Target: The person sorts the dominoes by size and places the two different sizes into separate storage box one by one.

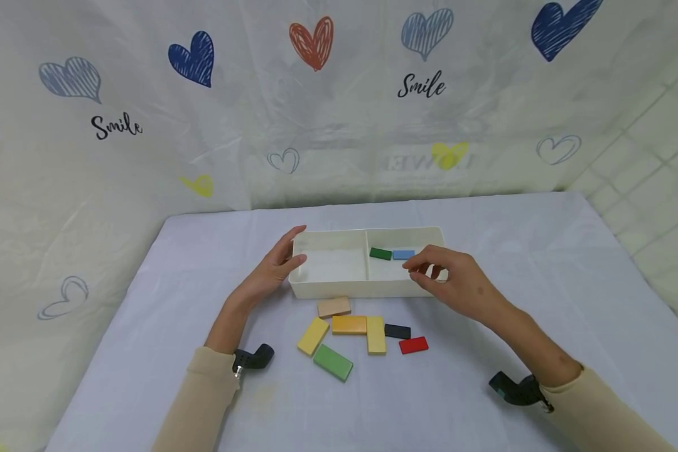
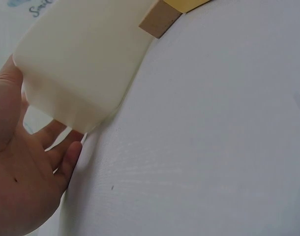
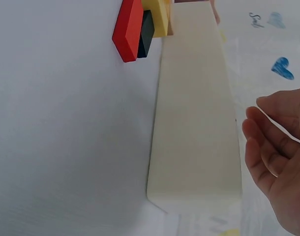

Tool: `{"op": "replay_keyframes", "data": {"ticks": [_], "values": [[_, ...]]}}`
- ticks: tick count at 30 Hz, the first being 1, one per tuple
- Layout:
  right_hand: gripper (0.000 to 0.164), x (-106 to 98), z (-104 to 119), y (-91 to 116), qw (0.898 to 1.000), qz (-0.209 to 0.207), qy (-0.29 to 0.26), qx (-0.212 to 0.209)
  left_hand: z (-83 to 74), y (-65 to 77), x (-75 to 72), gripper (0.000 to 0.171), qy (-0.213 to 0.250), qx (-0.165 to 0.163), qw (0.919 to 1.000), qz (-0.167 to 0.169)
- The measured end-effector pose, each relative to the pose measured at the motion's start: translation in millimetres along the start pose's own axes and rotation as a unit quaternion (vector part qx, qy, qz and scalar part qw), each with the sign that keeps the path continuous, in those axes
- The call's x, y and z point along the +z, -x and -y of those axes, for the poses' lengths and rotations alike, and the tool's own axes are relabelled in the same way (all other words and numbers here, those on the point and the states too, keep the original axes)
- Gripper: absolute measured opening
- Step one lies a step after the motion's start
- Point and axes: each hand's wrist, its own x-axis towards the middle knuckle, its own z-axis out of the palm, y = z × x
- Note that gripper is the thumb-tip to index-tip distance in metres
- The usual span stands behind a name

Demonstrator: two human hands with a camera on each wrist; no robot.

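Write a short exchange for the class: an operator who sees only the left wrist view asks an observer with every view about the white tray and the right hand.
Operator: I see the left hand at one end of the white tray, but not inside it. What lies there?
Observer: A dark green block and a blue block lie side by side in the right compartment.
Operator: And where is the right hand?
Observer: The head view shows it over the tray's right end.
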Motion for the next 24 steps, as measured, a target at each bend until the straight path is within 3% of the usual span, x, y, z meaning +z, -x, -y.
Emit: {"op": "replay_keyframes", "data": {"ticks": [9, 24], "values": [[0.025, 3.0, 3.8, 5.0, 1.0, 0.018, 0.0, 0.02, -0.8, -0.3, 0.2, 0.066, -0.002, 0.007, 1.0, 0.002], [0.023, 5.6, 7.1, 10.5, 0.999, 0.039, -0.016, 0.013, 2.0, -1.6, -0.5, 0.065, -0.008, -0.001, 1.0, -0.005]]}}
